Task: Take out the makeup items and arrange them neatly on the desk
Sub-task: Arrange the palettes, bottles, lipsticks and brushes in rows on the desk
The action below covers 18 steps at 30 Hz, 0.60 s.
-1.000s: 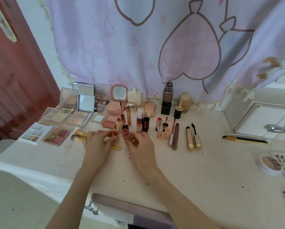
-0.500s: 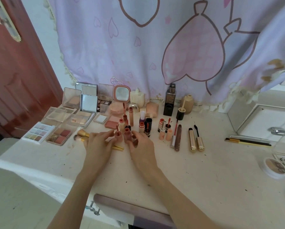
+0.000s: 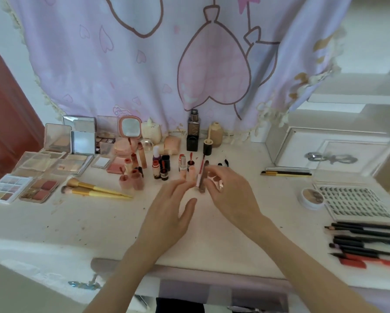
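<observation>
Gold tubes [image 3: 216,180] behind right fingers [image 3: 214,177]

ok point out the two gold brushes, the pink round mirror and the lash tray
gold brushes [image 3: 99,191], head view, on the handles
pink round mirror [image 3: 131,128], head view, on the glass
lash tray [image 3: 357,201], head view, on the lash rows

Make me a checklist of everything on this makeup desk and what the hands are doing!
Surface: white desk, specks of dirt on it.
Job's things: open palettes far left; two gold-handled brushes lying side by side; lip tubes mostly standing in the middle; dark bottle at the back; pencils in a row, far right.
Clutter: lash tray and small round jar on the right.
Hands: left hand open, fingertips near the tubes; right hand pinches a shiny tube.
Cables: nothing seen.
Surroundings: lilac heart curtain behind; white cabinet right.
</observation>
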Each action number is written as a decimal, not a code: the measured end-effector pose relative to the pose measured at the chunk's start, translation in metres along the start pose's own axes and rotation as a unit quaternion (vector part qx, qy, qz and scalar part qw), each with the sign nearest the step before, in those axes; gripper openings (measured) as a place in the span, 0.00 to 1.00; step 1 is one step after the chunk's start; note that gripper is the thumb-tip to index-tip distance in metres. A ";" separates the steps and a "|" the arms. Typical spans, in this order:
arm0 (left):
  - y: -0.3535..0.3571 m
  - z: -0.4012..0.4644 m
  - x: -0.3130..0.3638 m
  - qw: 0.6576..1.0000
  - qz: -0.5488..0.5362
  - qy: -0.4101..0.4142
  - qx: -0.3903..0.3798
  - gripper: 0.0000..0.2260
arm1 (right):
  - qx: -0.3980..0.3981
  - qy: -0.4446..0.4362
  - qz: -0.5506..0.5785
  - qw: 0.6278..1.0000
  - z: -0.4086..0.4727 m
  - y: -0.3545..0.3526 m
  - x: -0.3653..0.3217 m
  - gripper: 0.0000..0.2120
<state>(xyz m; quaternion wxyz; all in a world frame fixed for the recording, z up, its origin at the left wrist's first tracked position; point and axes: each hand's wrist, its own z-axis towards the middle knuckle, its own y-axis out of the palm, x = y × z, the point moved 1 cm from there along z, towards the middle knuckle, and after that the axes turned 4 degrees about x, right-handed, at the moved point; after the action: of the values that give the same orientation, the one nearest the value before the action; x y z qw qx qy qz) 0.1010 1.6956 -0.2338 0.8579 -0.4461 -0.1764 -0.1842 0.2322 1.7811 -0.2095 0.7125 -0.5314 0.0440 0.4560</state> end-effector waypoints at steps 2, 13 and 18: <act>0.021 0.004 0.023 0.997 0.001 0.053 -0.054 0.17 | -0.001 0.017 -0.063 0.998 0.000 -0.025 0.027 0.14; 0.123 0.032 0.078 0.961 0.046 0.177 -0.209 0.22 | -0.104 0.087 -0.344 0.929 0.018 -0.084 0.140 0.16; 0.130 0.027 0.075 0.966 0.046 0.170 -0.188 0.21 | -0.120 0.051 -0.385 0.914 0.021 -0.077 0.151 0.14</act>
<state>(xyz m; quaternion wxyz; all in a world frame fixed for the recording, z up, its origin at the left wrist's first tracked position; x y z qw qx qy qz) 0.2238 1.7755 -0.2751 0.7836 -0.5689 0.0302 -0.2478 0.3642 1.8875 -0.2275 0.7604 -0.6114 -0.1833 0.1204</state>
